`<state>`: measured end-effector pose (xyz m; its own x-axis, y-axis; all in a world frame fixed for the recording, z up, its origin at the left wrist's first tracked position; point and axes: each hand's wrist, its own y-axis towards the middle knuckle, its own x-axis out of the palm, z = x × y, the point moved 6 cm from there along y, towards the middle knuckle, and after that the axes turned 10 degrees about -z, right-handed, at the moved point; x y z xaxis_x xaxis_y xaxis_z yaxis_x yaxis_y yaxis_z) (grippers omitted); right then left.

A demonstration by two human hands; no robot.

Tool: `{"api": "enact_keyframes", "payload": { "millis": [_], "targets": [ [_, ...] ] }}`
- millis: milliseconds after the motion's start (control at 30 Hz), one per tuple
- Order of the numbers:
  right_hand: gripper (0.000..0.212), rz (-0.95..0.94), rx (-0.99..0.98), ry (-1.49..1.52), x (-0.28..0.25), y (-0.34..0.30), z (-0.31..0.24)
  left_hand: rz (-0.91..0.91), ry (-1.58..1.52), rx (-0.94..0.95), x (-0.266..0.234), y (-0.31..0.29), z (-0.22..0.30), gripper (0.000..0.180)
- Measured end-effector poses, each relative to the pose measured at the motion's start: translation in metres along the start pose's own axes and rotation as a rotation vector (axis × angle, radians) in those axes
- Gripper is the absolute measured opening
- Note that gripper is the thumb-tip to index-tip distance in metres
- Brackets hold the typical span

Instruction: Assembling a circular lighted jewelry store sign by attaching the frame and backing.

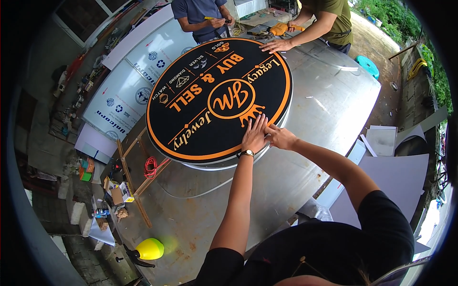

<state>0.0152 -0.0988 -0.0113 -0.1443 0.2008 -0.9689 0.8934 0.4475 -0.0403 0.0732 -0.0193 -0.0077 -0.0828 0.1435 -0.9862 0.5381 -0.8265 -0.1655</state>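
"What's around?"
"White boards (128,76) at ten o'clock, metal table (329,109) central, greenery (398,16) at two."
"The sign (219,97)?"
"Toward eleven from the left hand (254,134), flat on it, fingers slightly spread; the right hand (281,138) curls at its edge. Pinching? I can't tell."

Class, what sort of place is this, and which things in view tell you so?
Probably a sign-making workshop: a large round black-and-orange sign lies over a broad metal worktable, with an orange power tool beyond it and a yellow bottle at the near left.
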Motion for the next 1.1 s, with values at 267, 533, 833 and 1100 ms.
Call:
{"api": "enact_keyframes", "payload": {
  "millis": [267,533,833,1100],
  "targets": [
    [0.028,0.006,-0.006,0.009,0.0034,0.0010,0.0021,0.001,-0.001,0.000,-0.0012,0.0004,0.0006,0.084],
    [0.028,0.016,-0.003,0.009,0.0047,0.0021,0.0026,0.000,-0.003,0.002,-0.0002,0.0005,-0.0003,0.086],
    [0.028,0.035,-0.014,-0.012,-0.0008,-0.0003,-0.0014,0.006,0.004,0.006,0.0007,-0.0001,-0.0007,0.085],
    [0.029,0.018,-0.009,0.019,0.0026,0.0010,0.0016,-0.006,-0.004,0.000,0.0003,0.0005,-0.0002,0.085]
  ]
}}
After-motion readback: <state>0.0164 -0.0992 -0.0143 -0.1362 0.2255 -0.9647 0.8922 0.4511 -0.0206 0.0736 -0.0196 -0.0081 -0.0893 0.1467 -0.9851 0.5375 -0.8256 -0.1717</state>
